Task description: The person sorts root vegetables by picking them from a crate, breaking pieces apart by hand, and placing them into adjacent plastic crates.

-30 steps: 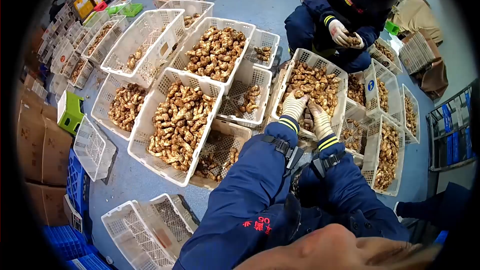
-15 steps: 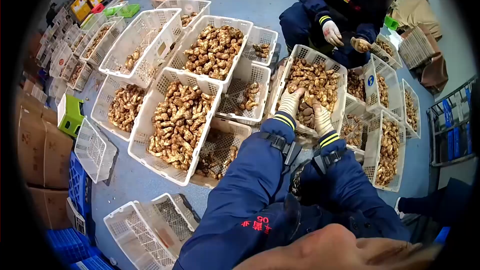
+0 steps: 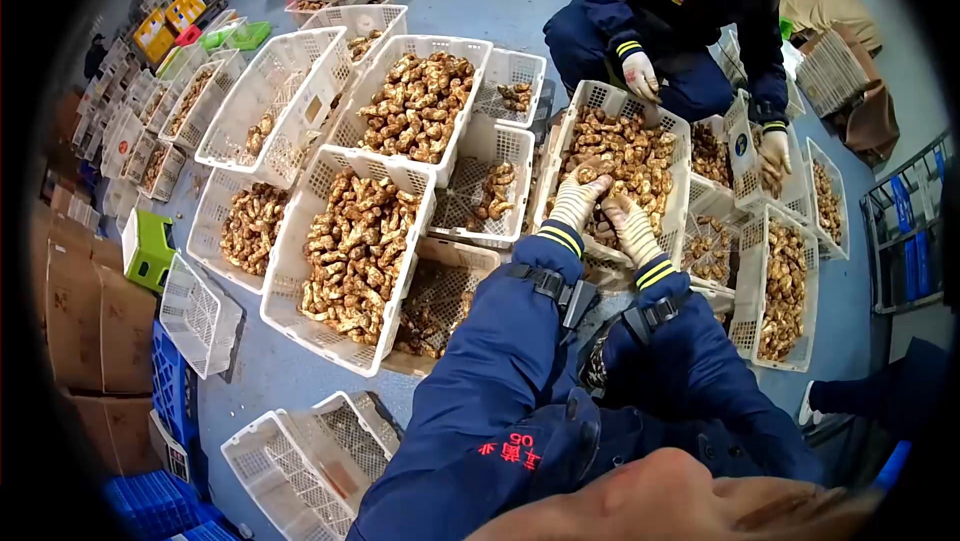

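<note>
Both my hands wear striped cream gloves and are over the near edge of a white crate filled with brown mushrooms. My left hand has its fingers closed, with a brown piece showing at the fingertips. Close beside it, my right hand bends its fingers inward; what they hold, if anything, is hidden. Left of my hands stand a crate of mushrooms and a smaller crate with a few mushrooms.
A co-worker crouches across the crate, one gloved hand near its far edge, the other over a crate at the right. Empty white crates lie at the lower left. Cardboard boxes and a green stool stand left; a metal rack stands right.
My hands have lifted slightly and drawn closer together. The co-worker's hands have parted, one reaching to a crate at the right. The view has shifted a little.
</note>
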### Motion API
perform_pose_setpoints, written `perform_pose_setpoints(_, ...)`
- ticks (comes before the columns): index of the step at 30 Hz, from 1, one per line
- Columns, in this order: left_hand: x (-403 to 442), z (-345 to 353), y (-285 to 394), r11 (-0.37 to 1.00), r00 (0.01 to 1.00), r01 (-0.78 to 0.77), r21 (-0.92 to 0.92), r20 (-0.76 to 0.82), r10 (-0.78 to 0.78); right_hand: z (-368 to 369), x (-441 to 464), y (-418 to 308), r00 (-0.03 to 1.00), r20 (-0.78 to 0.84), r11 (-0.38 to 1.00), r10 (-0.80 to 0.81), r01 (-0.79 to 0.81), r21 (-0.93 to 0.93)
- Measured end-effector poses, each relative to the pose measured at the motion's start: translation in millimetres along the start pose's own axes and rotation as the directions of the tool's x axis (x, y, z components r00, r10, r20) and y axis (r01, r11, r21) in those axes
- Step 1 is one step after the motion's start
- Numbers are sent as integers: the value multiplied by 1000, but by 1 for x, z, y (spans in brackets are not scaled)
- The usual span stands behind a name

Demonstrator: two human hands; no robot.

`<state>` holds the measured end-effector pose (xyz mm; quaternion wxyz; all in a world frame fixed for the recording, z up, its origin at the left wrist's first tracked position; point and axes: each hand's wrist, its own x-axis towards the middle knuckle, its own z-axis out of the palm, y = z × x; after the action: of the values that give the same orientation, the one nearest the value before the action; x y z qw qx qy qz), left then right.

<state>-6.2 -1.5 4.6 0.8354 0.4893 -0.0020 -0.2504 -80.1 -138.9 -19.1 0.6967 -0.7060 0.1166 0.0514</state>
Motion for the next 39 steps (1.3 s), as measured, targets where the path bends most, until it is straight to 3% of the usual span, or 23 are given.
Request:
perform_pose_setpoints(4, 4, -2, -5, 999, 1000, 24, -34, 16, -24, 2, -3, -4, 983, -78, 962, -166, 144, -234)
perform_pose_setpoints(5, 5, -4, -9, 996, 995, -75, -36, 62, 78, -1, -6, -10, 985, -59, 964, -161, 144, -224)
perform_pose_setpoints(7, -2, -1, -1, 984, 998, 63, -166, 21, -60, -1, -7, -12, 983, -47, 975, -176, 168, -145)
perform_pose_setpoints(9, 1, -1, -1, 921, 977, 199, -335, -3, -212, 0, -8, -19, 989, 39, 987, -143, 140, 73)
perform_pose_setpoints(10, 4, -3, -7, 919, 993, 114, -376, 25, -113, 0, -10, -23, 988, 83, 976, -132, 115, 182)
perform_pose_setpoints(11, 7, -5, -13, 911, 995, 96, -401, 31, -91, 3, -13, -26, 966, 45, 962, -253, 247, 118)
perform_pose_setpoints(13, -12, 4, 8, 914, 992, 118, -388, 2, -128, 9, -18, -37, 992, -71, 982, -109, 118, 144)
perform_pose_setpoints(14, -21, 7, 18, 896, 968, 245, -370, 48, -245, 13, -23, -50, 994, -108, 981, -32, 52, 189)
perform_pose_setpoints(16, -18, 4, 11, 920, 984, 150, -363, 145, -103, 14, -29, -58, 994, -104, 966, -38, 63, 250)
perform_pose_setpoints(17, -16, 2, 8, 923, 974, 223, -315, 114, -197, 15, -32, -62, 995, -100, 963, -12, 38, 266)
perform_pose_setpoints(20, -8, 4, 3, 922, 985, 163, -352, 119, -128, 10, -28, -57, 998, -50, 946, 32, -14, 325)
perform_pose_setpoints(22, -20, 12, 17, 922, 981, 148, -357, 174, -91, 7, -29, -62, 998, -26, 969, -61, 65, 239)
perform_pose_setpoints(26, -20, 17, 17, 891, 987, 132, -435, 140, -78, -9, -13, -37, 988, 30, 985, -149, 146, 87)
perform_pose_setpoints(27, -15, 18, 14, 899, 992, 103, -427, 109, -62, -3, -8, -34, 959, -44, 960, -280, 281, 10)
perform_pose_setpoints(28, -13, 16, 11, 903, 990, 116, -414, 117, -73, -4, -8, -32, 963, -59, 964, -262, 265, 34)
perform_pose_setpoints(30, -7, 10, 6, 935, 992, 106, -338, 98, -77, -12, -21, -46, 989, 83, 976, -121, 104, 189)
perform_pose_setpoints(33, -1, 6, -1, 950, 993, 83, -302, 109, -52, -7, -30, -63, 986, 112, 946, -119, 79, 314)
perform_pose_setpoints(34, -2, 7, 0, 942, 989, 86, -325, 142, -41, -7, -31, -65, 984, 135, 932, -116, 61, 357)
perform_pose_setpoints(35, -3, 8, 2, 933, 984, 92, -347, 176, -31, -7, -33, -67, 992, 125, 932, -15, -32, 361)
perform_pose_setpoints(39, -2, 11, 4, 923, 965, 94, -373, 261, 7, -7, -35, -64, 970, 237, 851, 50, -166, 498)
